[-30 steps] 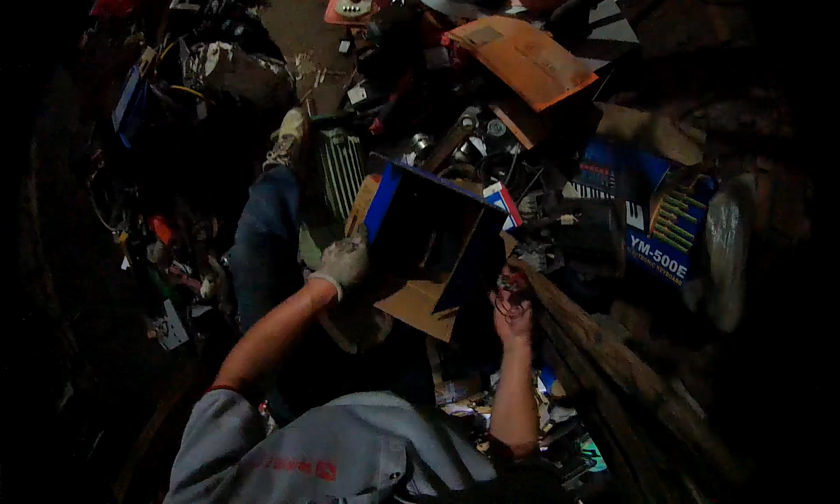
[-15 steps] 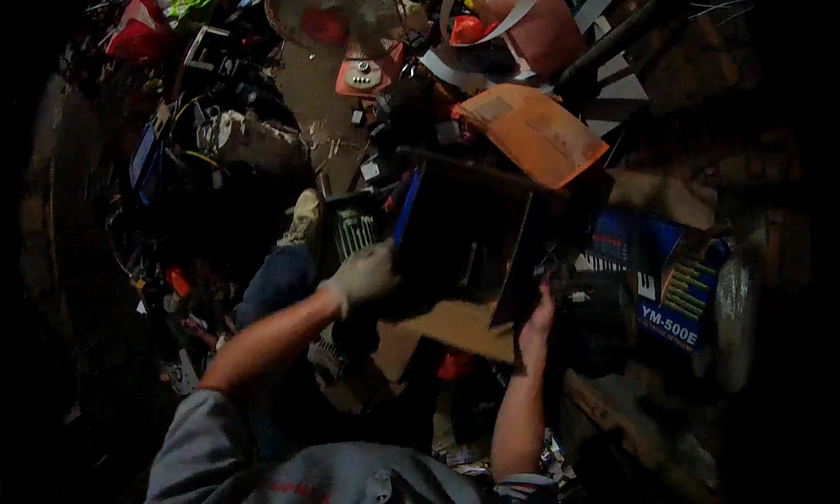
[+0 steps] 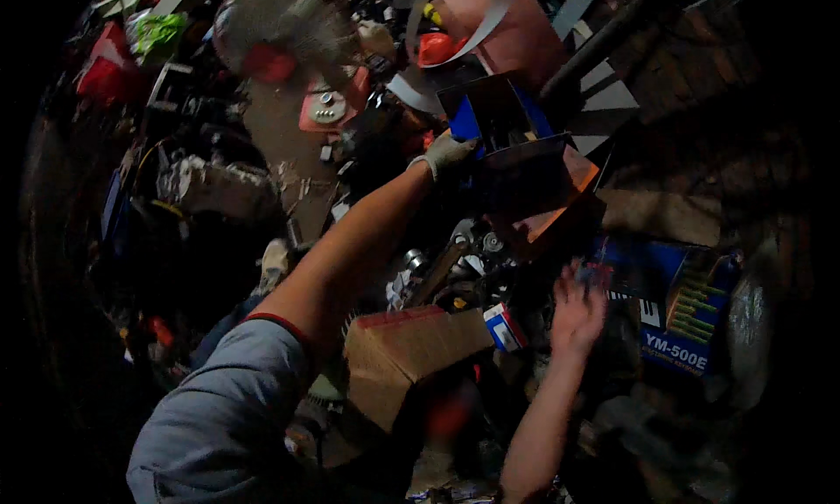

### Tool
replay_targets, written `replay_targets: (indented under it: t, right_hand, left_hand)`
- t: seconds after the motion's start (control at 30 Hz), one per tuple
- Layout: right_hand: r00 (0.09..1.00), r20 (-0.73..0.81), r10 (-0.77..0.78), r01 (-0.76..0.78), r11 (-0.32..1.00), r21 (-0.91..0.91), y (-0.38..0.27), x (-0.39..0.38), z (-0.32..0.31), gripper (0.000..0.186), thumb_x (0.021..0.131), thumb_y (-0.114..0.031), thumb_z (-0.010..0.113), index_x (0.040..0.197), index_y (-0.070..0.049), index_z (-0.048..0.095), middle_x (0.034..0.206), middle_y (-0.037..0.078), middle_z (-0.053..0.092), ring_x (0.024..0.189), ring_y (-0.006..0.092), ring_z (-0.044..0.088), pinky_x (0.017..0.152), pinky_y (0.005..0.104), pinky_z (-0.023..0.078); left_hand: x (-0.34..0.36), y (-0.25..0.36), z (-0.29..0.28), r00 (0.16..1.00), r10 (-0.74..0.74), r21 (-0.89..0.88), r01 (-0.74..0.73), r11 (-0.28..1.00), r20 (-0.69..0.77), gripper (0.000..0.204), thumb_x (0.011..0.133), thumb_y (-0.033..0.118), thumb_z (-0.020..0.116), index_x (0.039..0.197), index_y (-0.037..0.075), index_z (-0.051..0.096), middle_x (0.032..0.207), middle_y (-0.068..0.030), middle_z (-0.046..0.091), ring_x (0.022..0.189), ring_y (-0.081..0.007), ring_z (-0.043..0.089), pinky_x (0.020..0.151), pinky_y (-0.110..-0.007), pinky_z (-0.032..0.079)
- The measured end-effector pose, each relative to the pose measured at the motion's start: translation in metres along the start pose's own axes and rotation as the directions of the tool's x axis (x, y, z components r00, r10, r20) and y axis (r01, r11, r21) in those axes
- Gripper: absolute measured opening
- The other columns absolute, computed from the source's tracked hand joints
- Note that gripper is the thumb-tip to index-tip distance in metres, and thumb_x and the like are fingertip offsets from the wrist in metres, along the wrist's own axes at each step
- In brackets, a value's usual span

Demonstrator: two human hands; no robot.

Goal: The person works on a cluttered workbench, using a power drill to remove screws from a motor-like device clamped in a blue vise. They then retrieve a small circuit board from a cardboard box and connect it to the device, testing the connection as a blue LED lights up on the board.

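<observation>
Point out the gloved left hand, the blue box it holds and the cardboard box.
Gloved left hand (image 3: 448,151): head view, back of the glove.
Blue box (image 3: 464,128): head view, blue left side.
Cardboard box (image 3: 429,342): head view, upper panel.

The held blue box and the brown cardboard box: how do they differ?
The blue box has blue and dark sides; the brown cardboard box is mostly brown. The left hand holds the blue box; no hand touches the brown cardboard box. The blue box is farther forward than the brown one. Both have flat sides.

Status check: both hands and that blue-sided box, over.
Left hand gripping blue-sided box. Right hand open, blurred. Brown carton on near side; orange panel partly hidden behind box.
</observation>
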State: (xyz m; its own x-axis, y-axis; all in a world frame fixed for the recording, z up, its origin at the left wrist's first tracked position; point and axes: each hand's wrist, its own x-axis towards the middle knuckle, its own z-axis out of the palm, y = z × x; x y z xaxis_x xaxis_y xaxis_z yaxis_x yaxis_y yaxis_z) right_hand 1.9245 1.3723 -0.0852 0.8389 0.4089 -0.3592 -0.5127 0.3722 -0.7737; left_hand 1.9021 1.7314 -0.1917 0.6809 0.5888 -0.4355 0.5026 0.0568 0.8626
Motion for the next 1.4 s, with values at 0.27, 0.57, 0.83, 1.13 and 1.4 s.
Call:
replay_targets:
  t: [0.27,0.57,0.83,1.13,1.4]
  right_hand:
    - [0.98,-0.087,-0.179,0.07,0.719,-0.692,-0.071,-0.233,-0.14,0.069,0.093,-0.047,0.055,0.142,-0.002,0.037,0.14,0.015,0.044,0.126,0.0293,0.045,0.108,0.0435,0.034]
    - [0.998,-0.024,0.066,0.002,-0.369,-0.929,-0.223,-0.258,-0.187,0.043,0.079,-0.033,0.07,0.101,0.004,0.066,0.096,0.021,0.068,0.09,0.0393,0.063,0.081,0.0504,0.048]
    - [0.992,-0.002,-0.124,-0.096,-0.757,-0.647,-0.221,-0.23,-0.232,0.046,0.082,-0.034,0.07,0.103,0.006,0.067,0.099,0.022,0.068,0.083,0.0394,0.063,0.077,0.056,0.048]
    - [0.947,0.284,0.151,0.306,-0.693,-0.653,-0.154,-0.253,-0.143,0.043,0.082,-0.031,0.069,0.105,0.005,0.067,0.098,0.019,0.068,0.083,0.0349,0.062,0.076,0.0505,0.048]
    - [0.701,0.488,0.52,0.692,-0.333,-0.64,-0.054,-0.376,-0.023,0.04,0.082,-0.028,0.069,0.106,0.004,0.066,0.097,0.017,0.067,0.083,0.0309,0.062,0.075,0.0456,0.048]
  left_hand:
    - [-0.289,-0.012,-0.225,0.907,-0.234,-0.22,0.163,0.962,-0.349,0.036,0.093,0.031,0.06,0.117,0.003,0.061,0.097,-0.0077,0.066,0.082,-0.015,0.06,0.071,-0.033,0.051]
    - [-0.977,-0.155,-0.22,0.384,-0.053,0.096,0.359,0.928,-0.922,0.032,0.095,0.028,0.056,0.116,0.005,0.064,0.101,-0.0053,0.068,0.094,-0.0172,0.064,0.08,-0.033,0.051]
    - [-1.238,-0.329,0.069,-0.194,-0.769,-0.692,-0.343,0.635,-0.609,0.033,0.096,0.042,0.055,0.107,0.013,0.067,0.096,-0.0057,0.068,0.084,-0.0192,0.061,0.077,-0.038,0.051]
    - [-1.296,-0.331,0.302,-0.544,-0.822,-0.733,-0.487,0.474,-0.17,0.026,0.093,0.029,0.062,0.105,0.006,0.065,0.093,-0.0085,0.068,0.082,-0.0206,0.063,0.071,-0.036,0.052]
    - [-1.301,-0.353,0.305,-0.512,-0.812,-0.397,-0.709,0.583,-0.279,0.023,0.09,0.022,0.063,0.073,0.006,0.061,0.063,-0.0045,0.056,0.055,-0.0175,0.055,0.051,-0.036,0.046]
